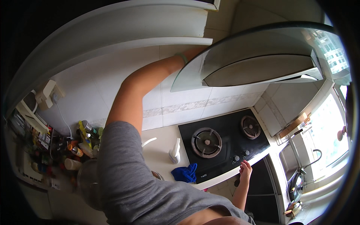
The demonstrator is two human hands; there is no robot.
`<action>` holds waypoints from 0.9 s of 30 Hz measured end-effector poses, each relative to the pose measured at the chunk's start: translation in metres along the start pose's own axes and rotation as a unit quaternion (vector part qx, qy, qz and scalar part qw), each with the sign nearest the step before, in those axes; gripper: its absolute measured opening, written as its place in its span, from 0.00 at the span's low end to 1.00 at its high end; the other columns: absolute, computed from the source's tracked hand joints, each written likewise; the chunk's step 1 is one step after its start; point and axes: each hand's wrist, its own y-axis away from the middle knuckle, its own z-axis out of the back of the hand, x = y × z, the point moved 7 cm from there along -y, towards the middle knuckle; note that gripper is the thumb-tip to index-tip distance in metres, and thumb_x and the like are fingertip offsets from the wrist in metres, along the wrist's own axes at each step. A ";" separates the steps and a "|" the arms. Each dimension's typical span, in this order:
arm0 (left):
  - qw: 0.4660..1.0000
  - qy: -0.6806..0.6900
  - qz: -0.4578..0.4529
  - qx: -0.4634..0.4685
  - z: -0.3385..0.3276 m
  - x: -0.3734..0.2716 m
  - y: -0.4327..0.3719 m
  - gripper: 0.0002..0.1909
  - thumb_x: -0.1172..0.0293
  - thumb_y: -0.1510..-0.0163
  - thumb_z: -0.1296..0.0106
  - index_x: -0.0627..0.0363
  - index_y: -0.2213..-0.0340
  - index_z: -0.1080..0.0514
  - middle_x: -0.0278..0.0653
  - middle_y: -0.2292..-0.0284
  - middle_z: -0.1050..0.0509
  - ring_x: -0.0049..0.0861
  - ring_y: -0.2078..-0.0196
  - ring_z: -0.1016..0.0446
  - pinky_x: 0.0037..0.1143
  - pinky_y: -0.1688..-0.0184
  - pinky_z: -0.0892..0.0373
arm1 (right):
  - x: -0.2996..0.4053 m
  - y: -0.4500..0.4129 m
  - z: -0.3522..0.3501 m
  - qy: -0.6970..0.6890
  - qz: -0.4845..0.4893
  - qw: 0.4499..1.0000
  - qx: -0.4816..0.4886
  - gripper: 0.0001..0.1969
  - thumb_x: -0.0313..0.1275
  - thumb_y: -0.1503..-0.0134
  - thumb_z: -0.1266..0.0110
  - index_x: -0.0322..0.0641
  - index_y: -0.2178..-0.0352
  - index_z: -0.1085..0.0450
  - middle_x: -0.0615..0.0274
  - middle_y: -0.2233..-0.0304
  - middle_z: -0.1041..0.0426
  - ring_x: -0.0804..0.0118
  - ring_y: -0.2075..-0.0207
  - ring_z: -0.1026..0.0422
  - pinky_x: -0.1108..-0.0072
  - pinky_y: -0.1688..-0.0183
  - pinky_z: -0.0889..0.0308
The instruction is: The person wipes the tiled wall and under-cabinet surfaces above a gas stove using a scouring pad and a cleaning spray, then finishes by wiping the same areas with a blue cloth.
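My left arm, in a grey sleeve, reaches up past the tiled wall with a pale green band at the wrist. Its hand is out of sight behind the glass edge of the range hood. Near the front edge of the black gas hob is my right hand, its fingers loosely curled and nothing visible in them. Two control knobs lie just beyond its fingertips. On the counter left of the hob stands a white spray bottle, with a crumpled blue cloth by the hob's corner.
A pale wall cabinet hangs above. Bottles and jars crowd the counter at left, near a plugged-in adapter. To the right are a steel sink, a curved faucet, a pan and a bright window.
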 end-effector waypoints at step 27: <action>0.988 0.006 -0.002 0.156 -0.044 0.045 0.034 0.12 0.62 0.45 0.60 0.59 0.67 0.36 0.39 0.69 0.33 0.27 0.66 0.35 0.25 0.63 0.38 | -0.017 0.006 0.034 0.015 0.017 0.999 -0.025 0.13 0.25 0.50 0.47 0.35 0.61 0.32 0.67 0.76 0.29 0.79 0.79 0.35 0.90 0.82 0.44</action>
